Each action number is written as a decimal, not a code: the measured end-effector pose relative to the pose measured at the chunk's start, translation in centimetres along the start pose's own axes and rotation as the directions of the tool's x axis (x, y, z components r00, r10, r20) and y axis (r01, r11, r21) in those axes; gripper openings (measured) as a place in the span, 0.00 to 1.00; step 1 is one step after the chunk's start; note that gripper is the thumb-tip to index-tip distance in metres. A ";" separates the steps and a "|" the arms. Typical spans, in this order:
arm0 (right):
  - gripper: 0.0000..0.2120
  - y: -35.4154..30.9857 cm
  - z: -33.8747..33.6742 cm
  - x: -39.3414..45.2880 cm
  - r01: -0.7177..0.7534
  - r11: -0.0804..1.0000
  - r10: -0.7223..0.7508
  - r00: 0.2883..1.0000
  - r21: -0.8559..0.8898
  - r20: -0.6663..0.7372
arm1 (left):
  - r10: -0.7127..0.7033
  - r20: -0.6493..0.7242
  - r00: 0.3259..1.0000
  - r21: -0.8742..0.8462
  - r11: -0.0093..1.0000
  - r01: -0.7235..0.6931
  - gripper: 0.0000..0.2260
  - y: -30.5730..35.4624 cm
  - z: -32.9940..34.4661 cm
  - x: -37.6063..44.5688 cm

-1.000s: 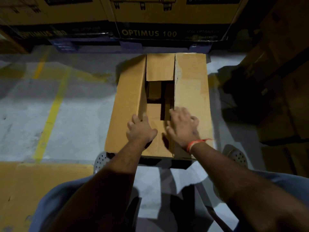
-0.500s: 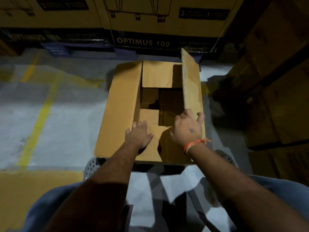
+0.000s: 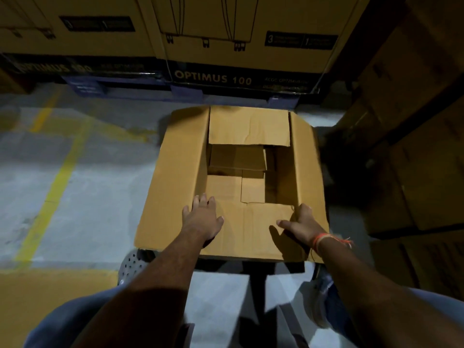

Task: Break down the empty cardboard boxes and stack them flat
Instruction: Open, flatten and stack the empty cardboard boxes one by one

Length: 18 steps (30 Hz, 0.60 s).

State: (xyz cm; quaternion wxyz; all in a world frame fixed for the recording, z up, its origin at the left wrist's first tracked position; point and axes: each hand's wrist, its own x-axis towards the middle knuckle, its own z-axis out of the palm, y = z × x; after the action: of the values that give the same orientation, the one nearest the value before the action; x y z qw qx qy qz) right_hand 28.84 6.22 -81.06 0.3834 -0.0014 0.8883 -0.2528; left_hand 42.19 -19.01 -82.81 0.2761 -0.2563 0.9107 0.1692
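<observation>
A brown cardboard box sits on the concrete floor just in front of the person, its top flaps spread apart. The left hand lies flat, fingers straight, on the near flap; the right hand curls over the right flap's near corner. Pulling each flap fully outward before collapsing the sides should flatten it cleanly.

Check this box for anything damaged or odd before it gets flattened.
The cardboard box has creases across its far flap and a ragged, notched edge on the near flap, where the left hand lies flat. The right hand grips the right flap. Nothing spilled.
</observation>
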 end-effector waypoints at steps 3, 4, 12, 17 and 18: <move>0.51 -0.2 0.0 1.2 -0.038 0.999 0.039 0.999 -0.030 0.013 | 0.021 -0.008 1.000 0.058 0.998 -0.021 0.33 -0.2 0.4 0.5; 0.54 -0.2 0.1 1.5 -0.043 0.992 0.041 0.999 -0.115 -0.014 | 0.024 -0.006 1.000 0.071 0.997 -0.023 0.33 -0.2 0.6 0.7; 0.33 -5.2 1.2 0.9 0.245 0.804 -0.283 0.959 -0.541 0.014 | -0.025 -0.318 0.948 -0.075 0.997 0.002 0.20 0.6 -2.8 0.8; 0.28 -7.4 -1.8 -2.8 0.259 0.860 -0.338 0.934 -0.440 -0.111 | -0.058 -0.280 0.958 -0.166 0.986 0.011 0.16 -0.3 -9.4 -1.0; 0.26 -7.8 -2.7 -3.5 0.248 0.905 -0.293 0.953 -0.347 -0.084 | -0.036 -0.166 0.986 -0.192 0.981 0.003 0.14 -0.7 -10.4 -1.7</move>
State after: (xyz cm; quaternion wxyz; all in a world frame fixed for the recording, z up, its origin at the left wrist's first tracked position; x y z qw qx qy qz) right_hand 28.01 1.32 -73.62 0.2786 -0.1722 0.9329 -0.1498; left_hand 39.42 -23.61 -73.72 0.1740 -0.3039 0.9078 0.2309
